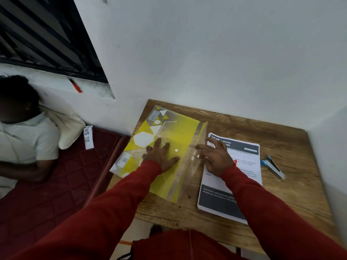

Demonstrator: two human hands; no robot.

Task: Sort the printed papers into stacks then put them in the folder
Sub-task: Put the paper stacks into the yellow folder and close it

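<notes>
folder [169, 132]: yellow, white geometric shapes | papers [242, 166]: white, dark bands | sleeves [272, 212]: red

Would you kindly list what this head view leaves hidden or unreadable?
- Body text on the papers: blurred, partly under the right hand.
- Folder contents: under its yellow cover and the left hand.
- Stapler details: too small.
- Table's near edge: covered by sleeves.
</notes>
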